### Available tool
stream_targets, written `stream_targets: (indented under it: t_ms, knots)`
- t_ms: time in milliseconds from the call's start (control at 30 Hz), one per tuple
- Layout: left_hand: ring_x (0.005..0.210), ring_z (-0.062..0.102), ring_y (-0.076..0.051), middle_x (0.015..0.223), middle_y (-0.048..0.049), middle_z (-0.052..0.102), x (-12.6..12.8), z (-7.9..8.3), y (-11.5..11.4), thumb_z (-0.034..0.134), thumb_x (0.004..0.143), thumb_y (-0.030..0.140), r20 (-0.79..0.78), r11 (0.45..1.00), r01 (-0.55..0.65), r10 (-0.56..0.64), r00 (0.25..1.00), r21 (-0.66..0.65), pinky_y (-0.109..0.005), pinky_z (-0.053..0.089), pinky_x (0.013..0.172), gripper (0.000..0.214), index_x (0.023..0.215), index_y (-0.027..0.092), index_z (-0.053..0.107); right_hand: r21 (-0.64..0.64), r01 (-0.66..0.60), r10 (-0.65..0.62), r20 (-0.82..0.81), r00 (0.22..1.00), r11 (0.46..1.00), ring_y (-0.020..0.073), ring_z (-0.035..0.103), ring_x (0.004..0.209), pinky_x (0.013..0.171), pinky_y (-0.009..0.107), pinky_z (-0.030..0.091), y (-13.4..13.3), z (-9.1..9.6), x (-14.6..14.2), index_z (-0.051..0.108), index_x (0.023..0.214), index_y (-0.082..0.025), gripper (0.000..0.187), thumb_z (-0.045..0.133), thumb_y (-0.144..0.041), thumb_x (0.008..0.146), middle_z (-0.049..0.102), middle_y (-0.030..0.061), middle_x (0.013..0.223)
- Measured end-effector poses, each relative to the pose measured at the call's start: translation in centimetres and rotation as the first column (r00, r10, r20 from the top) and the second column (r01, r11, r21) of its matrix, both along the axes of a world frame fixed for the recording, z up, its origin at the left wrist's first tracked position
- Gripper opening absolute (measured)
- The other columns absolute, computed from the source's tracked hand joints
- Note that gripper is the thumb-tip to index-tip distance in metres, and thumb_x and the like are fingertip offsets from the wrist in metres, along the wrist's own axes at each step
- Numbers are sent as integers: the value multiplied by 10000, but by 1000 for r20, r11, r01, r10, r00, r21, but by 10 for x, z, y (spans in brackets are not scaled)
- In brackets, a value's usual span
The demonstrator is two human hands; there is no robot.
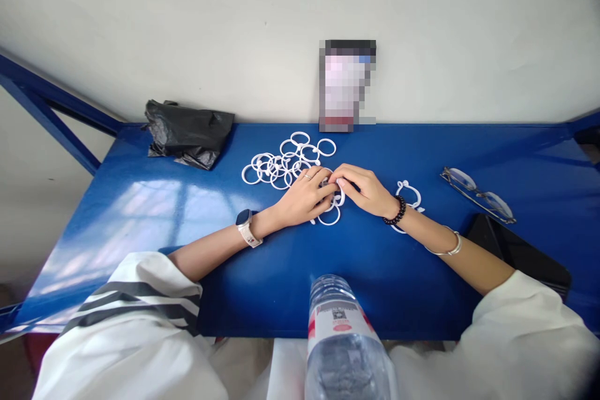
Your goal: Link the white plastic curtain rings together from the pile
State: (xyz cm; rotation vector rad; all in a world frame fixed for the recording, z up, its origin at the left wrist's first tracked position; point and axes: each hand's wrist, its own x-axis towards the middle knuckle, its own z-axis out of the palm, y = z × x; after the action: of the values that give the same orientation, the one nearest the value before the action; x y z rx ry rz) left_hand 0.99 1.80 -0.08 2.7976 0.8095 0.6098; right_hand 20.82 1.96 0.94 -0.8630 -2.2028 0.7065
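A loose pile of thin white plastic rings (281,180), several with small knobs, lies on the blue table in front of me. My left hand (304,199) reaches over the near right side of the pile, fingers bent around one white ring (342,195). Against it, my right hand (363,190) pinches the upper edge of the same ring between thumb and fingers. My fingers partly hide that ring and others under them. To the right, by my right wrist, a few more white rings (410,194) lie apart from the pile, partly covered by my forearm.
A black plastic bag (190,131) sits at the back left. A blurred-out phone-like object (344,84) leans on the wall. Glasses (478,194) and a black flat device (520,253) lie on the right. A clear bottle (344,331) stands close to me at the table's front edge (244,330).
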Motion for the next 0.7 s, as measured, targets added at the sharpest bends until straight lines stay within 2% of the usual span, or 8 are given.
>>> stream_targets:
  t_ms: [700]
  knots:
    - [999, 469, -244, 1071, -126, 542, 0, 1, 0, 416, 947, 208, 8, 1000, 2, -2, 1000, 17, -391, 431, 884, 203, 1001, 138, 598, -10, 7, -7, 7, 1000, 1000, 166, 602, 810, 746, 300, 484, 0, 0, 0, 579, 935, -201, 238, 360, -271, 998, 638, 52, 884]
